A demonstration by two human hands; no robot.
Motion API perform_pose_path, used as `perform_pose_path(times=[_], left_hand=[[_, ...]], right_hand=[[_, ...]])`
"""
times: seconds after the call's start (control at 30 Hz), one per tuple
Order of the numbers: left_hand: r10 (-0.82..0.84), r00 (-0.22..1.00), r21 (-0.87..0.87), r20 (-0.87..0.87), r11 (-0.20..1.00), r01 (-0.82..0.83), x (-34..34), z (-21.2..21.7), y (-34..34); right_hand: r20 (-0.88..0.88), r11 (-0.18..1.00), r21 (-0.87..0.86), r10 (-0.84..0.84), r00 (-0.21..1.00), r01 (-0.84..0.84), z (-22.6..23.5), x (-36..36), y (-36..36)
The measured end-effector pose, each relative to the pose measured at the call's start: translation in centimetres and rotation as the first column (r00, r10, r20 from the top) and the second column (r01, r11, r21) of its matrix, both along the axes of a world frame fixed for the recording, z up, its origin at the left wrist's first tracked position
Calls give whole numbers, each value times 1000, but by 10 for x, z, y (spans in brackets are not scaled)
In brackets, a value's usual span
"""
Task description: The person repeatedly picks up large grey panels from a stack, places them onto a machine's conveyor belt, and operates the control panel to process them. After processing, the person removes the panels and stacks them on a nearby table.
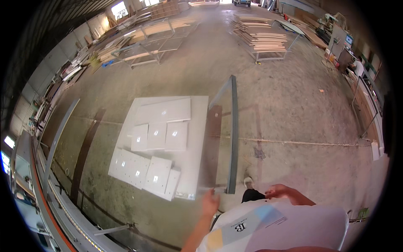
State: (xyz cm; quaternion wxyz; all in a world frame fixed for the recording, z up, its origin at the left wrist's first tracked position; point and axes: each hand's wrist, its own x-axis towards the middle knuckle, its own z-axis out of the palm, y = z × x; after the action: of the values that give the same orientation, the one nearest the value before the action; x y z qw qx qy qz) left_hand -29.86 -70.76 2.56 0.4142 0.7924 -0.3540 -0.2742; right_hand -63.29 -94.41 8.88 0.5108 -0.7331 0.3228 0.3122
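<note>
Person stands at the near end of a low metal-framed cart point(232, 138) loaded with white panels point(161, 143). Left hand point(210, 202) is out in front, fingers loosely spread and empty, just short of the near corner of the big base sheet point(198, 151); not clearly touching it, motion blur makes contact hard to call. Right hand point(280, 191) hangs by the hip, loosely curled, holding nothing, well apart from the stack. Stack layout: one large white sheet underneath, smaller rectangular pieces on top in two loose groups, far group squared up, near group skewed and overhanging each other. Handling judgement: looks like laminated board, so stiff, flat, smooth-faced and likely slippery face-to-face; small pieces light enough for one hand, base sheet probably heavy and awkward, a two-hand lift. Edges and corners are the chip risk. Best hold is on opposite long edges, not the faces; the skewed near pieces offer free overhanging edges to hook fingers under. Concrete floor point(294, 109) around, more board stacks point(262, 40) on racks far back.
</note>
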Motion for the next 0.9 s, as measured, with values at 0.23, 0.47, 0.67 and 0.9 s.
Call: perform_pose_path(times=[0.23,0.47,0.67,0.9], left_hand=[[11,951,70,309,997,-34,-61,-28,-161],[102,980,604,173,775,-187,-63,2,-184],[558,813,697,-168,650,-302,-45,49,-205],[656,721,761,-225,580,-290,-10,61,-181]], right_hand=[[508,998,-32,63,859,-54,-76,41,-126],[181,711,-641,506,843,-289,-30,111,-283],[298,701,-703,441,847,-117,-14,221,-318],[255,425,-874,814,522,-235,-18,327,-330]])
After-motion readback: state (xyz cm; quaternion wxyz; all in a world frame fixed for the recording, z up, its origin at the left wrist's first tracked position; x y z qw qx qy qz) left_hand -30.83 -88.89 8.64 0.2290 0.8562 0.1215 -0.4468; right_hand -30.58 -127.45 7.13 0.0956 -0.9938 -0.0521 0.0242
